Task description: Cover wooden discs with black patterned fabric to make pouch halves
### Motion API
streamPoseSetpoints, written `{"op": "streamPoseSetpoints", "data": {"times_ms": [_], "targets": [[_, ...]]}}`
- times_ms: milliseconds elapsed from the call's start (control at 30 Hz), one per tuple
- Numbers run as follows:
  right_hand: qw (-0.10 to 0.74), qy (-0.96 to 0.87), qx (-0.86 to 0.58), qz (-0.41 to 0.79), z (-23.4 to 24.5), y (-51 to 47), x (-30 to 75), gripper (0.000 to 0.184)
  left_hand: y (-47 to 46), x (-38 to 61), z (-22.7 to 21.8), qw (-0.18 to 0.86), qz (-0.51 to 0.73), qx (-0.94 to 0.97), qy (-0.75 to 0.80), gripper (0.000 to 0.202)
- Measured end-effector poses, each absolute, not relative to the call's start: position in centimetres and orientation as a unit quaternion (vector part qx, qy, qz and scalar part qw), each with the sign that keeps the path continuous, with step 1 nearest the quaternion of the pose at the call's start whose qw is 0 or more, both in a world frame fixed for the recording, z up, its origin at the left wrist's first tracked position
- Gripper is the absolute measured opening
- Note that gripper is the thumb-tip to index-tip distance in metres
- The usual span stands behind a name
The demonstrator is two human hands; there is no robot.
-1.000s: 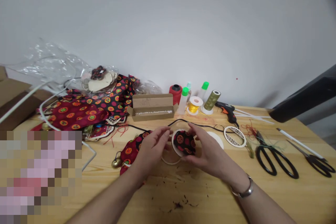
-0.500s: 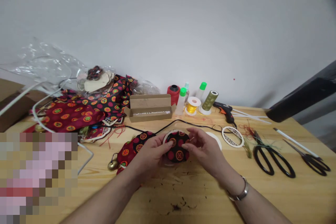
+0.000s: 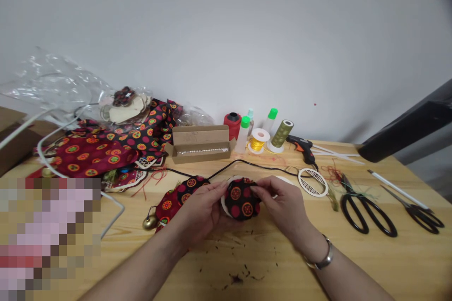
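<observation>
Both my hands meet over the middle of the wooden table (image 3: 353, 263). Between them is a small round disc (image 3: 242, 200) covered in black cloth with red and orange circles, its white rim showing at the left. My left hand (image 3: 203, 209) curls round the disc's left side. My right hand (image 3: 282, 207) pinches the cloth at its right edge, a watch on the wrist. Just left of my left hand lies another patterned cloth piece (image 3: 176, 200) with a small brass bell (image 3: 148, 222).
Black scissors (image 3: 365, 211) and a second pair (image 3: 418, 211) lie at right, near a white lattice oval (image 3: 312, 182) and a glue gun (image 3: 302, 146). Thread spools (image 3: 259, 140), glue bottles and an open cardboard box (image 3: 199, 143) stand behind. Patterned fabric (image 3: 88, 155) and plastic wrap fill the left. Cloth scraps dot the front.
The disc has turned in my hands and my fingers have shifted round its edge. My right hand has closed onto the cloth at its right side.
</observation>
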State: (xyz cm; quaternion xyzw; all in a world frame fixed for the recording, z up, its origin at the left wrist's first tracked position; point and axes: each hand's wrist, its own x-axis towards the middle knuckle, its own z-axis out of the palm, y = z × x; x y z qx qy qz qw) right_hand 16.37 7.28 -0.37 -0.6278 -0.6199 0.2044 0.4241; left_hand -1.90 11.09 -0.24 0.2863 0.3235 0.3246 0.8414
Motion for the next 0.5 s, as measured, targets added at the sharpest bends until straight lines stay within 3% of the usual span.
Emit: {"op": "streamPoseSetpoints", "data": {"times_ms": [133,367,500], "targets": [[0.444,-0.592,-0.636,0.216,-0.2,7.5,16.6,0.012,11.0,-2.0,-0.1,0.839,0.313,0.293,0.334,0.027],[0.634,-0.409,-0.584,0.300,0.8,8.5,18.2,0.021,11.0,-2.0,0.1,0.822,0.327,0.285,0.370,0.027],[0.677,-0.332,-0.530,0.387,1.5,8.7,19.4,0.027,11.0,-2.0,0.2,0.816,0.336,0.273,0.382,0.026]]}}
